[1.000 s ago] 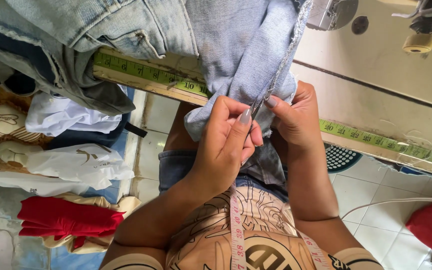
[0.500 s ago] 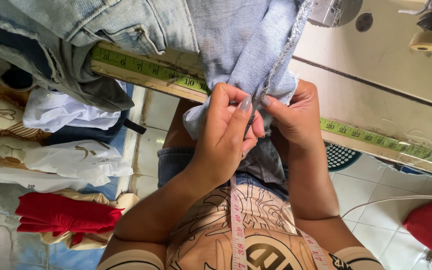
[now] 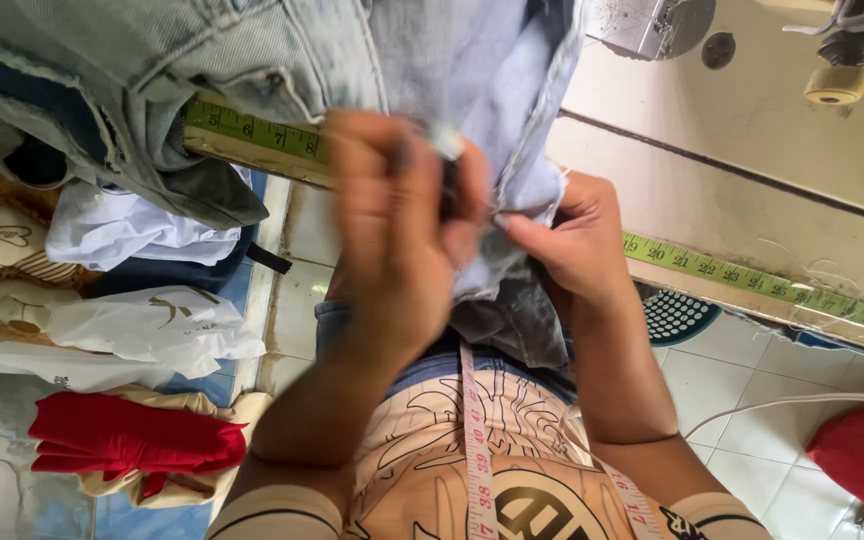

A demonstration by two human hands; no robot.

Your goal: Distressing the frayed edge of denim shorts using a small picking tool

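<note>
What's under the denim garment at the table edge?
Under the denim garment a green measuring tape runs along the table edge; the cloth covers its middle stretch. Lower down, the left hand and right hand pinch the fabric, which hides part of the lap.

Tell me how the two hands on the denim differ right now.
The left hand is motion-blurred; the right hand is sharp. The left hand sits higher and covers more of the pale denim garment; the right hand pinches its edge with its fingertips. Both are bare and grip the same cloth.
</note>
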